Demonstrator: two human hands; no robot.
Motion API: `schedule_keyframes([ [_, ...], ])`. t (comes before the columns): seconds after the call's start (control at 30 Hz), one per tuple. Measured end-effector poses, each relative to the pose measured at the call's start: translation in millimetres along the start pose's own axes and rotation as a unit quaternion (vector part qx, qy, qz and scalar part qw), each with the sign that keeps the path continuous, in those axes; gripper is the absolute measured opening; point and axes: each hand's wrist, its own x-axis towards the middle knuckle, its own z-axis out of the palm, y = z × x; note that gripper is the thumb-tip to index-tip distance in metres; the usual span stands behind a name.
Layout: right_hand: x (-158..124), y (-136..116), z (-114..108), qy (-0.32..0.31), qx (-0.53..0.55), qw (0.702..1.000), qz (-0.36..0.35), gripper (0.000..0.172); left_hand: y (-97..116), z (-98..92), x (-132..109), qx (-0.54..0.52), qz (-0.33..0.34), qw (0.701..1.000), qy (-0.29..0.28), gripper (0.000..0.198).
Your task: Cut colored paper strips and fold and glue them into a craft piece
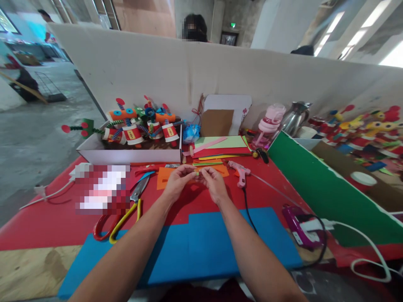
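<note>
My left hand [176,183] and my right hand [215,182] meet over the red table cover [47,222], fingers pinched together on a small bright craft piece [197,172] held between them. What the piece is cannot be made out. Just beyond the fingertips lie orange paper [163,176] and strips of coloured paper [214,144]. A pink glue gun [239,171] lies right of my right hand, its black cord running toward me. Scissors with yellow and red handles [126,212] rest left of my left forearm.
A blue sheet [201,247] lies under my forearms. A white box of paper-cup figures [138,134] stands behind. A pink bottle [267,126], a metal kettle [292,117], a green board [327,193] and a power strip [302,226] are to the right. A person stands behind the white partition [195,67].
</note>
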Motion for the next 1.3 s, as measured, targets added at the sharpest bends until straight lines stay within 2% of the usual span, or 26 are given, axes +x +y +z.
schedule_keyframes([
  [0.17, 3, 3, -3, 0.040, 0.042, 0.998, 0.012, 0.033, 1, 1.2, 1, 0.007, 0.023, 0.999, 0.034, 0.029],
  [0.33, 4, 6, -11, 0.076, 0.017, 0.997, 0.024, 0.029, 2, 1.5, 1, 0.051, 0.065, 0.995, 0.061, 0.026],
  [0.4, 4, 7, -11, 0.050, 0.019, 0.998, 0.042, 0.031, 2, 0.8, 1, 0.073, 0.082, 0.992, 0.060, 0.025],
  [0.5, 3, 9, -6, -0.020, 0.042, 0.995, 0.086, 0.039, 0, -0.9, 2, 0.112, 0.103, 0.987, 0.047, 0.022],
  [0.57, 2, 10, -2, -0.049, 0.051, 0.993, 0.089, 0.041, -3, -1.9, 3, 0.147, 0.118, 0.981, 0.038, 0.020],
  [0.67, 3, 10, 1, -0.041, 0.028, 0.998, 0.042, 0.040, -6, -1.9, 3, 0.189, 0.123, 0.974, 0.018, 0.015],
  [0.8, 6, 10, -3, -0.002, -0.051, 0.998, -0.031, 0.035, -3, -2.0, 2, 0.148, 0.087, 0.985, 0.016, 0.020],
  [1.0, 7, 9, -9, 0.018, -0.191, 0.973, -0.127, 0.020, 5, -4.0, 1, 0.105, 0.061, 0.992, 0.032, 0.025],
  [1.13, 5, 6, -8, 0.011, -0.205, 0.966, -0.159, 0.018, 2, -0.6, 1, 0.051, -0.001, 0.999, 0.017, 0.032],
  [1.3, 4, 4, -7, 0.000, -0.219, 0.962, -0.166, 0.020, -1, -0.3, 2, 0.032, -0.016, 0.999, -0.003, 0.034],
])
